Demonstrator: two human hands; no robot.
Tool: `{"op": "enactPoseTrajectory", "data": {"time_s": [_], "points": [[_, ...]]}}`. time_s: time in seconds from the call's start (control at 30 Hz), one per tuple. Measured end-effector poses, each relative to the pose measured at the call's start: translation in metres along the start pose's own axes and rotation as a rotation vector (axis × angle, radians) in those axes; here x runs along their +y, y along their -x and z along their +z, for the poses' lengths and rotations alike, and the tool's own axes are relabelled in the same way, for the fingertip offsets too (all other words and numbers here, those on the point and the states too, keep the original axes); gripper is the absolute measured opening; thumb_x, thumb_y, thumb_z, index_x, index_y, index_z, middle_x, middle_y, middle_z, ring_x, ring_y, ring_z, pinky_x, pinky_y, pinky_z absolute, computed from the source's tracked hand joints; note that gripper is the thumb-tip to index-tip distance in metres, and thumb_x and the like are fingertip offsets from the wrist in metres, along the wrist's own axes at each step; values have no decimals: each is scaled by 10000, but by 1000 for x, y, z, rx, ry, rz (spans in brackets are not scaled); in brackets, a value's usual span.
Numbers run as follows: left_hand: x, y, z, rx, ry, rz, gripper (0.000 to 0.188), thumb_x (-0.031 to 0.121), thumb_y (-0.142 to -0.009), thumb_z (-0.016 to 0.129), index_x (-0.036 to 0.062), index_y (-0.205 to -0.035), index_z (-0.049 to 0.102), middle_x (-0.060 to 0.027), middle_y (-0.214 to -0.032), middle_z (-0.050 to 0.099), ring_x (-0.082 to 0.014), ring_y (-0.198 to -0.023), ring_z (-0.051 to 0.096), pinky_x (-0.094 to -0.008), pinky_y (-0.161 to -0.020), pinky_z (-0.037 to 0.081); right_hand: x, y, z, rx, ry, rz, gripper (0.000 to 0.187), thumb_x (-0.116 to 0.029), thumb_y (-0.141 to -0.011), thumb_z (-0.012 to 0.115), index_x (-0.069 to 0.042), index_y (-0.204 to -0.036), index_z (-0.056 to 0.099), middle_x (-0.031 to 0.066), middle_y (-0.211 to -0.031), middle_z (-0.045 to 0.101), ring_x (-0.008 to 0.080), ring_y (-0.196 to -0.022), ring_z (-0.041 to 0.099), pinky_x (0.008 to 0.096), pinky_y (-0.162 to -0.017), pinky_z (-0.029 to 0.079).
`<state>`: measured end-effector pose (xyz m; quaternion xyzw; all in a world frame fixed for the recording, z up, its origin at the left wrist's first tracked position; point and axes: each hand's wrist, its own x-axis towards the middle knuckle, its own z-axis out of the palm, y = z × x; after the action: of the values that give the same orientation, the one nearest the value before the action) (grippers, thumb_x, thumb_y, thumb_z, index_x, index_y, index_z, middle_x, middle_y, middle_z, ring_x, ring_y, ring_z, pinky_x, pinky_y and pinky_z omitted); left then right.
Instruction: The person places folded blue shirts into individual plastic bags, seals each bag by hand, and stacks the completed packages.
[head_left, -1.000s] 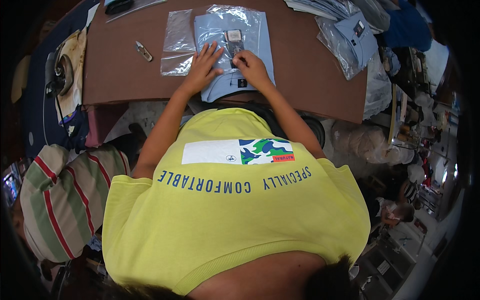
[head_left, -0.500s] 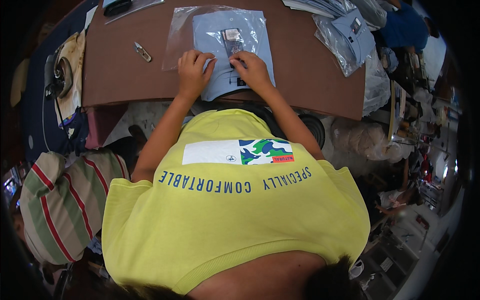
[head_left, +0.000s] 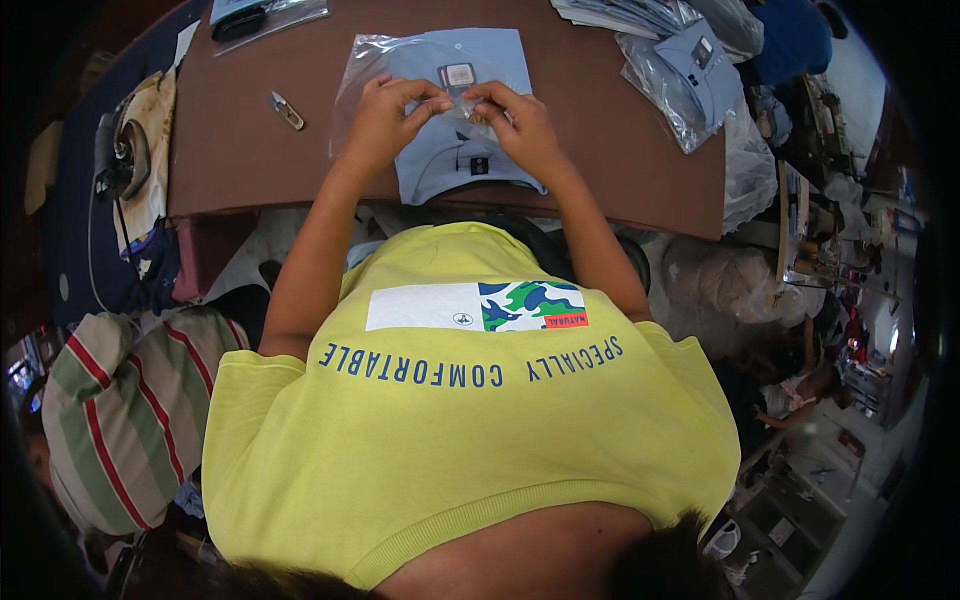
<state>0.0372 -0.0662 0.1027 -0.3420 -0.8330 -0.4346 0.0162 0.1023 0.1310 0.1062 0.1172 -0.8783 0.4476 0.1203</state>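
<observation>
Overhead, left hand (head_left: 385,120) and right hand (head_left: 518,125) both pinched the clear plastic bag (head_left: 375,55) above the folded light-blue shirt (head_left: 455,150), which lay on the brown table (head_left: 250,160). Small clippers (head_left: 288,110) lay left, apart.

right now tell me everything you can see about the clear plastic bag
The clear plastic bag is thin, glossy and wrinkled, catching glare along its creases. It lies on the brown table, spread over the upper left part of the folded light blue shirt, which shows through it. The left hand and right hand pinch its near edge, lifting that edge slightly.
</observation>
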Motion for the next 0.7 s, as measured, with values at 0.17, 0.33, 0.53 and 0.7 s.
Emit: {"op": "enactPoseTrajectory", "data": {"time_s": [0.17,0.33,0.53,0.7], "points": [[3,-4,-2,108,-4,111,127,215,-755,719,125,-835,678,19,-785,664,-163,-758,606,-432,-978,324,-13,-2,-4,135,221,-267,190,-223,-831,622,-83,-960,633,66,-831,661,241,-782,613,336,-642,463],[13,-1,-2,229,-129,273,140,214,-745,729,131,-846,678,37,-805,661,-156,-758,599,-432,-960,332,-25,0,-7,119,6,-89,182,-210,-805,664,-62,-909,643,73,-828,654,200,-759,604,313,-634,452],[25,7,-1,186,-17,189,151,177,-735,738,118,-859,676,24,-837,667,-153,-777,599,-384,-931,355,-18,8,-1,58,-474,211,122,-141,-835,654,-36,-896,635,15,-777,632,80,-697,557,227,-632,447],[42,9,-14,83,104,57,192,144,-749,733,66,-913,669,-12,-891,673,-146,-815,617,-271,-807,438,-24,6,-4,48,-603,186,137,-60,-848,622,-21,-979,611,15,-820,606,62,-744,542,199,-627,444]]}}
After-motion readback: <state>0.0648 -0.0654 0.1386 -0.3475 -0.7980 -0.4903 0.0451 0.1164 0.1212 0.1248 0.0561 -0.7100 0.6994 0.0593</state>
